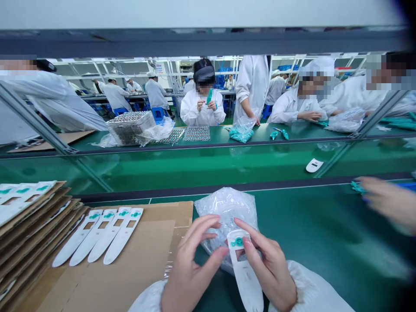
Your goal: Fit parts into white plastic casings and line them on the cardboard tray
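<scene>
In front of me is a long white plastic casing (247, 279) with a rounded lower end and a rectangular window. A small green piece (238, 242) sits near its top. My right hand (271, 264) grips the casing along its right side, with fingertips beside the green piece. My left hand (193, 255) is curved with fingers and thumb apart, its thumb tip close to the casing's left edge. Whether that thumb touches it, I cannot tell. Behind both hands lies a clear plastic bag (229, 206), its contents hard to make out.
Several similar white casings (112, 238) with green pieces lie in a row on cardboard (146, 247) at left, beside stacked cardboard layers (35, 242). Another person's blurred hand (386, 199) reaches in at right. Beyond the green belt (208, 167), a worker (203, 106) holds a green part.
</scene>
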`<state>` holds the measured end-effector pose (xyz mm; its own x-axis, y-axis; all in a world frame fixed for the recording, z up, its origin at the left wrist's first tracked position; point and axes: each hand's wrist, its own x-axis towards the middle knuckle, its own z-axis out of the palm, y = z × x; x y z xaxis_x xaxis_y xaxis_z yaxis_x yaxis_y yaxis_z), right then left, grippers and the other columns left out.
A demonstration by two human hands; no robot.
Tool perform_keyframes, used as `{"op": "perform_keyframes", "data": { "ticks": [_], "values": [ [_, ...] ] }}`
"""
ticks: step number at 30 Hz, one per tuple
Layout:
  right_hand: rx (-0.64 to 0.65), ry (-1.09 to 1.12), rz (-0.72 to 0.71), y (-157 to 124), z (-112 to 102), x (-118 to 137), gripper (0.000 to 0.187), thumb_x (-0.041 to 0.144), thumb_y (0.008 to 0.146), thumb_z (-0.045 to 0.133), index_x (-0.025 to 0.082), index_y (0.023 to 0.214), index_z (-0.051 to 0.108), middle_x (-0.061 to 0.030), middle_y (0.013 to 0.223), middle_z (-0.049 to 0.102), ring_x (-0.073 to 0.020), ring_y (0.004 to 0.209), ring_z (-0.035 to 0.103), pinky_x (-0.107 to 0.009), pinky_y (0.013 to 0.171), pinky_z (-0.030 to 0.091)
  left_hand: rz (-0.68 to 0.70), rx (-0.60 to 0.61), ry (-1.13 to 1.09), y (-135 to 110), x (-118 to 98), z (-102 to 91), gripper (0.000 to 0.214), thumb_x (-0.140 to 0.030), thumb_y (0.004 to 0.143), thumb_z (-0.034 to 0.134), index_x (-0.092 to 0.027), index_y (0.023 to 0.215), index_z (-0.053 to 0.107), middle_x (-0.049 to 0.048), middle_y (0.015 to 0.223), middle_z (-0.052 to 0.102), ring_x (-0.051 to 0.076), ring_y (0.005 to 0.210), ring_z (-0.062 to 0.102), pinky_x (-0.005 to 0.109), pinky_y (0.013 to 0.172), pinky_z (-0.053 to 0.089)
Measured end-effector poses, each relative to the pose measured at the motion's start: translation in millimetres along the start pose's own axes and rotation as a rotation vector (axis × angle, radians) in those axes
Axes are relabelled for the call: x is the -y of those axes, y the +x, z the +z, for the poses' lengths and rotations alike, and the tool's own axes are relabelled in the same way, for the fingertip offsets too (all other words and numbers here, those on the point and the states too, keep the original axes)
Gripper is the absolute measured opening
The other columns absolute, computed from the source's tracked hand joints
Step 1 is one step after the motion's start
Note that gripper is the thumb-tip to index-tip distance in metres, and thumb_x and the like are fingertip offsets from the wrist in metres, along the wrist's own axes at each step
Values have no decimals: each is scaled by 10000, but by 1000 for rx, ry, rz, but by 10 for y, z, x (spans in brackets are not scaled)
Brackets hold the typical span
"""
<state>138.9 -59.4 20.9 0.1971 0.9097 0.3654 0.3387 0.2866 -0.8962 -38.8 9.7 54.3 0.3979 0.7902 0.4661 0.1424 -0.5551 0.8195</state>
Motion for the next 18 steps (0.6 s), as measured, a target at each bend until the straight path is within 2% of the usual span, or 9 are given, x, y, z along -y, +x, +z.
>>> {"op": "perform_keyframes", "data": {
  "ticks": [3,6,10,11,12,13,16,17,18],
  "values": [
    [-49,-3,25,69,-153,74,333,315,1036,536,320,1332,688,29,758,805,-123,646,743,-163,649,549,22,-66,157,123,-72,-333,502,-254,921,670,-368,1402,584,79,1398,635,203,986,756,251,741,653],
    [-1,162,149,116,-304,146,347,425,1007,595,319,1316,709,-4,820,812,-143,672,749,-192,660,561,-21,85,197,222,-196,-642,439,-307,931,655,-342,1368,638,77,1189,761,215,890,777,275,727,650],
    [252,649,464,148,-417,242,408,494,983,625,365,1369,658,-26,876,806,-145,637,757,-210,605,573,-297,588,-360,335,-352,-834,296,-459,1007,538,-324,1125,774,61,804,803,220,787,785,338,760,637],
    [317,744,509,175,-429,272,408,495,980,631,367,1367,658,-29,853,803,-137,597,750,-197,570,560,-354,684,-516,393,-366,-844,333,-513,994,544,-303,1047,797,74,794,801,220,744,780,342,735,632],
    [360,808,533,217,-434,308,405,491,971,647,361,1354,668,-31,835,800,-126,554,738,-183,533,544,-390,700,-645,467,-367,-841,371,-563,969,565,-282,1004,806,92,837,805,215,710,771,335,695,626],
    [362,841,537,273,-434,347,404,486,957,670,349,1337,682,-30,821,795,-112,516,719,-167,503,525,-400,618,-747,548,-357,-824,395,-594,941,593,-266,988,807,106,908,806,202,695,761,315,654,616],
    [159,807,466,458,-394,460,436,465,900,751,313,1306,705,-8,801,772,-90,527,675,-154,520,530,-350,11,-844,694,-305,-662,365,-567,924,618,-242,1016,757,90,1084,764,156,764,728,241,606,582],
    [73,762,434,495,-365,484,444,466,888,765,307,1299,710,-3,802,768,-96,573,679,-158,563,549,-343,-110,-801,669,-296,-571,336,-537,932,609,-234,1015,725,76,1077,746,155,814,719,236,634,578],
    [-2,710,398,507,-329,495,448,475,881,770,300,1290,716,-4,809,771,-108,633,693,-164,614,566,-357,-78,-707,599,-294,-465,330,-528,928,613,-219,1011,693,71,1055,726,164,840,709,248,654,574]
  ]
}}
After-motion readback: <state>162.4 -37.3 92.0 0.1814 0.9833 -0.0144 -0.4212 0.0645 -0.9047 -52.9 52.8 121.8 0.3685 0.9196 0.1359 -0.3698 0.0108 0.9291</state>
